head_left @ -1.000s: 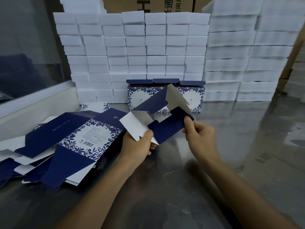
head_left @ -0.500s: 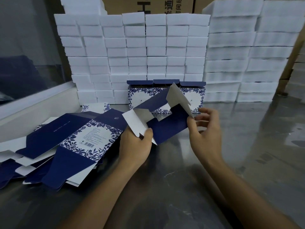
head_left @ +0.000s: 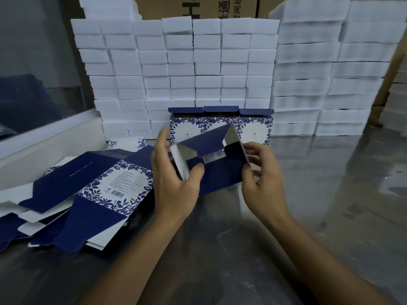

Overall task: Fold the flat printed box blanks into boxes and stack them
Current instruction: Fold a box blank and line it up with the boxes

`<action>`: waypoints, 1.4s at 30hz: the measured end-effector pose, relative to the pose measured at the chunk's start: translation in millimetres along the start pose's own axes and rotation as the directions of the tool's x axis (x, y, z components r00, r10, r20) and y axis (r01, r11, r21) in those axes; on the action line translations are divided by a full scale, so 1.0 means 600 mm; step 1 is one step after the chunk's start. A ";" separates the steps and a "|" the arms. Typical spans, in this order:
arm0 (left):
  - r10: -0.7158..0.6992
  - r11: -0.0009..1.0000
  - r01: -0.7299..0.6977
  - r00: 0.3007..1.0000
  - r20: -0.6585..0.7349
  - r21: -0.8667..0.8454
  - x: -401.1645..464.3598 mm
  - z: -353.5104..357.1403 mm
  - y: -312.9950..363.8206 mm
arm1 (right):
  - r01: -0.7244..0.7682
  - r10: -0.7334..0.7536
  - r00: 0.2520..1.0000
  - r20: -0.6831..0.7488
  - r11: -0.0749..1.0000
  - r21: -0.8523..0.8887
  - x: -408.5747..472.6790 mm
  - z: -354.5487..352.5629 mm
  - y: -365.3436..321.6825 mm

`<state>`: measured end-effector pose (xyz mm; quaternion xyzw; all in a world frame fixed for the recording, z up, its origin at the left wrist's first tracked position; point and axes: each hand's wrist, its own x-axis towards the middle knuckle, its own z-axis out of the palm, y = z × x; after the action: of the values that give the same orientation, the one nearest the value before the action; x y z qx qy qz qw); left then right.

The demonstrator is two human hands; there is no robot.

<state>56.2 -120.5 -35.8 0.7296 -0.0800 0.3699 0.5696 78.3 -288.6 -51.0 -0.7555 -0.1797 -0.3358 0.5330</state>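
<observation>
— Where is the box now?

— The half-folded box blank (head_left: pixel 217 166) is up off the table (head_left: pixel 330 205), between the two hands. The left hand (head_left: pixel 174 183) pinches the white side flap (head_left: pixel 179 164): the thumb is in front, the other fingers (head_left: pixel 161 139) stand nearly straight behind it. The right hand (head_left: pixel 262 172) has curled fingers at the other end; they seem to hold the edge there, but I cannot tell how firmly.

— How will it handle?

— I think it is thin card: very light, stiff along the panels, weak at the creases. Better to take it by the panel edges near a crease.

— And the rest?

— The flat blanks (head_left: pixel 92 188) lie left of the left fingers. Three folded boxes (head_left: pixel 220 119) stand beyond the fingers, against white blocks (head_left: pixel 176 69).
</observation>
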 end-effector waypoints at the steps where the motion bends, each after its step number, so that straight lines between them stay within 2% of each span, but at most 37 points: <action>1: 0.017 1.000 -0.017 1.000 -0.017 0.015 0.001 0.000 -0.002 | -0.005 0.005 1.000 0.022 1.000 0.012 0.000 0.001 0.000; 4: 0.068 0.992 -0.064 0.997 -0.031 0.111 0.007 0.000 -0.006 | -0.012 0.009 0.997 0.071 0.999 0.046 -0.002 0.004 -0.002; 9: 0.020 0.999 -0.020 0.999 -0.025 0.026 0.008 0.000 -0.008 | -0.019 0.000 0.991 0.131 0.990 0.141 -0.003 0.000 -0.007; 14: 0.004 0.999 0.000 0.996 -0.088 0.052 0.011 -0.004 -0.010 | -0.055 -0.002 0.977 0.215 0.964 0.262 -0.007 -0.003 -0.016; 17: 0.044 0.994 -0.034 0.995 -0.093 0.107 0.011 -0.006 -0.011 | -0.097 0.064 0.985 0.161 0.974 0.206 -0.006 0.003 -0.018; 20: 0.120 0.978 -0.111 0.992 -0.041 0.177 0.008 -0.005 -0.012 | -0.101 0.094 0.991 0.095 0.992 0.077 -0.006 0.008 -0.012; 25: 0.239 0.928 -0.247 0.969 0.063 0.279 -0.001 -0.002 -0.011 | -0.021 0.017 0.998 -0.064 0.997 -0.071 -0.005 0.002 -0.010; 30: 0.334 0.877 -0.354 0.935 0.119 0.325 -0.002 -0.003 -0.012 | 0.008 -0.022 0.992 -0.122 0.993 -0.118 -0.003 0.002 -0.009; 36: 0.369 0.840 -0.387 0.921 0.122 0.381 -0.001 -0.004 -0.017 | 0.060 -0.083 0.988 -0.127 0.983 -0.174 0.001 0.001 0.005; 42: 0.326 0.857 -0.338 0.940 0.099 0.389 0.001 -0.004 -0.015 | -0.019 0.000 0.993 -0.115 0.986 -0.164 0.002 0.004 0.011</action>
<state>60.4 -115.0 -42.3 0.8112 -0.1355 0.4602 0.3344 84.2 -289.0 -55.4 -0.7772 -0.1167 -0.3899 0.4799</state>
